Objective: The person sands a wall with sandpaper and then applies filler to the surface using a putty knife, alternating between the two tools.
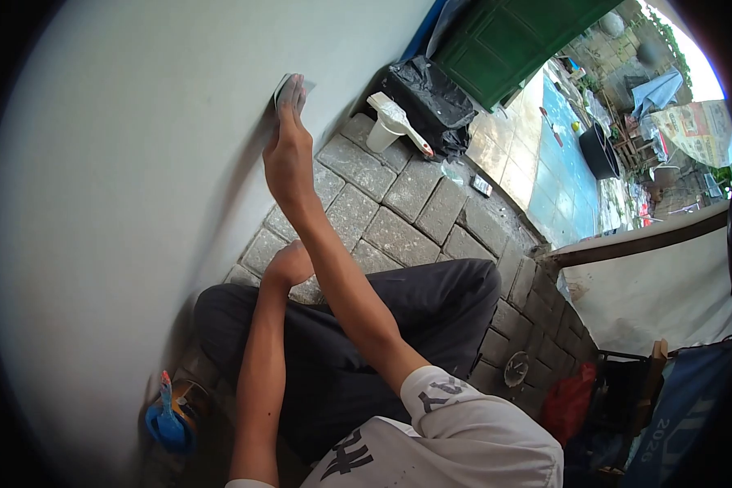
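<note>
Pad [285, 83] against wall [138, 203], cup [380, 136] rightward

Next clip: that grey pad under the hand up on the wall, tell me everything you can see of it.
The grey pad is small and flat, rounded at its left corner and squarer at its right. It may be a sanding sponge or sheet, but the material is too small to tell. It lies flat against the pale wall, pressed there by the right hand, whose fingers cover its middle. Only its upper edge and corners show. Nothing else touches it.
</note>
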Motion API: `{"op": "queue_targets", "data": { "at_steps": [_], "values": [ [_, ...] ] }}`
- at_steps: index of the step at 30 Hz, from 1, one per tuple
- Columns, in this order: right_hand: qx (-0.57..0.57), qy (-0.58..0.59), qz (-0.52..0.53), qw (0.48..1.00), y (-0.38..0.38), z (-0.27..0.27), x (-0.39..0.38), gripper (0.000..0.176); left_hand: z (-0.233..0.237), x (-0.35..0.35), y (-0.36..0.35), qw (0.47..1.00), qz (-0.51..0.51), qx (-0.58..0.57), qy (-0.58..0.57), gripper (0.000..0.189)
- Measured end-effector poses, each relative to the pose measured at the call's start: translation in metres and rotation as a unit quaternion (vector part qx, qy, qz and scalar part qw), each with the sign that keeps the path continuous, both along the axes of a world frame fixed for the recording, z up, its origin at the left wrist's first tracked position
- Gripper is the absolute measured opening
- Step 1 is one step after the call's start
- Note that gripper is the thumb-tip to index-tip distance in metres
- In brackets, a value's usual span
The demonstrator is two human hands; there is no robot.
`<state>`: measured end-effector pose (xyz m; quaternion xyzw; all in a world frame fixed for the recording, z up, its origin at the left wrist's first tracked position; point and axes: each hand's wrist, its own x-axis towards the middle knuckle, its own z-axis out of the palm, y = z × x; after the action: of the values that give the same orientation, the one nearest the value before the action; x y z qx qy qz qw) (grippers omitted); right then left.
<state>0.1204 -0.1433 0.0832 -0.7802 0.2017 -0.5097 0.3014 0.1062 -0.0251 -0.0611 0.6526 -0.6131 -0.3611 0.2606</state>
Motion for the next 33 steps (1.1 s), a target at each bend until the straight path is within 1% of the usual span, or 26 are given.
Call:
{"op": "queue_targets", "data": {
  "at_steps": [1, 2, 3, 5, 6, 7, 9, 10, 12, 13, 15, 18, 19, 20, 21, 23, 24, 26, 27, 28, 29, 30, 31, 32, 33],
  "values": [
    [0.019, 0.002, -0.025, 0.999, -0.004, -0.001, 0.0, 0.079, -0.003, -0.003, 0.002, 1.0, -0.003, 0.002, -0.001, 0.044],
    [0.036, 0.001, -0.05, 0.998, -0.009, -0.001, 0.001, 0.074, -0.006, -0.005, 0.002, 1.0, 0.024, 0.001, 0.002, 0.043],
    [0.036, -0.003, -0.052, 0.998, -0.007, 0.003, 0.0, 0.074, -0.004, -0.004, 0.001, 0.999, 0.052, 0.001, 0.004, 0.042],
    [0.003, -0.017, -0.012, 1.0, 0.003, 0.007, -0.003, 0.076, -0.001, -0.003, 0.001, 0.999, 0.05, -0.019, 0.012, 0.041],
    [0.006, -0.016, -0.014, 1.0, 0.001, 0.005, -0.003, 0.076, 0.001, -0.005, 0.002, 0.998, 0.049, -0.039, 0.023, 0.039],
    [-0.007, -0.012, -0.02, 1.0, -0.004, 0.003, -0.004, 0.076, -0.005, -0.005, 0.002, 0.998, 0.046, -0.037, 0.024, 0.039],
    [-0.015, 0.013, -0.052, 0.998, -0.017, -0.004, -0.001, 0.075, -0.023, 0.0, -0.002, 0.999, 0.042, 0.014, 0.023, 0.036],
    [-0.015, 0.01, -0.054, 0.998, -0.014, 0.001, -0.003, 0.075, -0.03, 0.002, -0.003, 0.999, 0.04, 0.014, 0.02, 0.036],
    [-0.013, 0.013, -0.041, 0.999, -0.005, 0.007, -0.008, 0.074, -0.037, 0.003, -0.001, 0.998, 0.048, 0.012, -0.031, 0.035],
    [-0.048, 0.023, -0.034, 0.998, -0.004, 0.007, -0.009, 0.073, -0.038, 0.002, -0.001, 0.998, 0.047, 0.013, -0.03, 0.035],
    [-0.038, 0.031, -0.044, 0.998, -0.014, 0.0, -0.009, 0.072, -0.039, 0.0, -0.002, 0.998, 0.057, 0.002, -0.003, 0.034],
    [-0.019, 0.036, -0.077, 0.996, -0.017, -0.006, -0.009, 0.069, -0.042, 0.005, 0.001, 0.998, 0.044, 0.02, -0.033, 0.033],
    [-0.04, 0.021, -0.056, 0.997, -0.011, -0.004, -0.01, 0.068, -0.042, 0.004, 0.005, 0.998, 0.042, 0.03, -0.035, 0.033],
    [-0.064, 0.005, -0.034, 0.997, -0.006, 0.0, -0.009, 0.067, -0.043, 0.002, 0.004, 0.999, 0.041, -0.006, -0.015, 0.032],
    [-0.053, -0.006, -0.014, 0.998, -0.002, 0.004, -0.011, 0.069, -0.043, 0.002, 0.002, 0.998, 0.039, -0.042, 0.006, 0.032],
    [-0.02, -0.003, -0.034, 0.999, -0.017, -0.013, -0.007, 0.07, -0.054, 0.006, 0.0, 1.0, 0.029, -0.009, -0.007, 0.032],
    [0.003, 0.0, -0.052, 0.999, -0.02, -0.011, -0.007, 0.071, -0.052, 0.008, -0.002, 0.999, 0.023, 0.015, -0.019, 0.032],
    [-0.007, 0.014, -0.064, 0.998, -0.016, -0.011, -0.007, 0.072, -0.048, 0.007, 0.0, 1.0, 0.015, 0.019, -0.018, 0.033],
    [-0.017, 0.002, -0.017, 1.0, -0.005, -0.005, -0.009, 0.077, -0.031, 0.001, 0.001, 0.999, 0.033, -0.041, 0.0, 0.033],
    [-0.026, -0.008, 0.031, 0.999, 0.003, 0.0, -0.01, 0.082, -0.024, -0.003, 0.003, 0.994, 0.051, -0.099, 0.02, 0.033],
    [-0.055, 0.007, 0.046, 0.997, 0.006, 0.007, -0.014, 0.084, -0.027, -0.002, 0.003, 0.994, 0.051, -0.096, 0.021, 0.033],
    [-0.052, 0.007, 0.046, 0.998, 0.001, 0.002, -0.016, 0.084, -0.034, 0.001, 0.001, 0.998, 0.043, -0.053, 0.016, 0.033],
    [-0.053, 0.014, 0.022, 0.998, -0.008, -0.006, -0.016, 0.083, -0.036, 0.003, 0.0, 0.999, 0.036, -0.01, 0.01, 0.032],
    [-0.057, 0.019, -0.002, 0.998, -0.016, -0.013, -0.013, 0.083, -0.036, 0.007, -0.002, 0.999, 0.036, -0.008, 0.007, 0.032],
    [-0.031, -0.005, -0.039, 0.999, -0.019, -0.011, -0.009, 0.081, -0.031, 0.011, -0.005, 0.998, 0.013, 0.063, 0.0, 0.035]
  ]
}}
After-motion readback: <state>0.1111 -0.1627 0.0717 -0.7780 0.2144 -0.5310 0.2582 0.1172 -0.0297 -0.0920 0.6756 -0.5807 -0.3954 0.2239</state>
